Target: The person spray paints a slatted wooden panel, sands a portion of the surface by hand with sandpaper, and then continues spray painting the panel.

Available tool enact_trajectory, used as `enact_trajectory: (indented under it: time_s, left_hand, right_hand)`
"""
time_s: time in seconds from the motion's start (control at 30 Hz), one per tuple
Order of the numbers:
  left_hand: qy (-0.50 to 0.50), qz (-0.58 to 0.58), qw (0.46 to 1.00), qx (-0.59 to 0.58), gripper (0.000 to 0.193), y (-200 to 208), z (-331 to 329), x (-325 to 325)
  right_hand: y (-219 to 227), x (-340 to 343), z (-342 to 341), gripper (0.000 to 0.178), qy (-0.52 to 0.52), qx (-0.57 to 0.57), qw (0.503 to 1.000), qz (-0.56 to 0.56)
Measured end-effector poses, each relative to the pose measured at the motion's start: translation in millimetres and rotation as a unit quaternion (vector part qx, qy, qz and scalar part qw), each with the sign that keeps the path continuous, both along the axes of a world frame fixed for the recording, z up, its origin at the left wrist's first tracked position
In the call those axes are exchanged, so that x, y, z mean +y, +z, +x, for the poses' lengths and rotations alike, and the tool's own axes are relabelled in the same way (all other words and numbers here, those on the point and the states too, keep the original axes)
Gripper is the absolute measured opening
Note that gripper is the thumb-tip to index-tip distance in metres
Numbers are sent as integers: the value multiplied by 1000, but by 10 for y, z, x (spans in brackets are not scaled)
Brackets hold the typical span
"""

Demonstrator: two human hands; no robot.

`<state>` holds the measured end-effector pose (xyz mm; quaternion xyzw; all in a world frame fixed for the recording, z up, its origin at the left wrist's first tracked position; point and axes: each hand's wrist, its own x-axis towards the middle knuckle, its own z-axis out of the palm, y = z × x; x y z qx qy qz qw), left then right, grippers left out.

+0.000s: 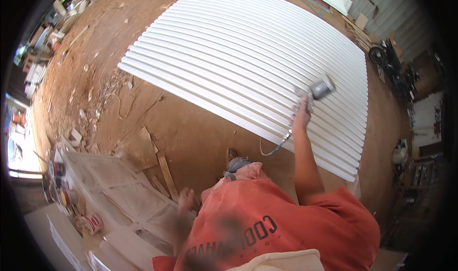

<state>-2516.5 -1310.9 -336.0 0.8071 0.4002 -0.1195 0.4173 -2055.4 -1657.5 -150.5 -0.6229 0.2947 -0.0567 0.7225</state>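
My right hand (pixel 300 114) is closed around the handle of a spray gun (pixel 322 87) with a grey metal cup. It is held out above the right part of a wide white ribbed panel (pixel 229 51). A hose (pixel 275 150) curves down from the bottom of the grip past the panel's near edge. My left hand (pixel 187 200) hangs low by my left side, away from the panel. It is blurred, and its fingers do not show clearly.
Pale framed panels (pixel 119 185) lean at the lower left, with paint cans (pixel 92 222) beside them. Wood offcuts (pixel 167 178) lie on the brown ground. Debris is scattered at the far left. A dark motorcycle (pixel 393 63) stands to the right of the panel.
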Motion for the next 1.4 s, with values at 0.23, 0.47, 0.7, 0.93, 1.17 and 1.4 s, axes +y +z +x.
enact_trajectory:
  time_s: [0.23,0.47,0.7,0.93,1.17,1.4]
  left_hand:
    - [-1,-266,949,169,51,-767,180,9]
    - [-67,-232,959,148,51,-592,1250,544]
    - [-112,-235,957,127,50,-461,1725,1132]
    - [-148,-213,951,169,49,-497,1500,2326]
    - [-182,-172,968,-34,48,-803,1617,3411]
    - [-83,-391,899,-182,55,1288,2677,3151]
  right_hand:
    - [-921,-2171,-403,77,-387,12,913,-129]
    - [-1011,-908,-563,57,-263,-41,933,-241]
    - [-76,1704,-366,35,229,-173,954,-84]
    - [399,2674,564,46,134,-219,950,-176]
    - [616,2498,630,55,-208,-230,944,-112]
    - [118,4246,-743,39,78,-231,956,-164]
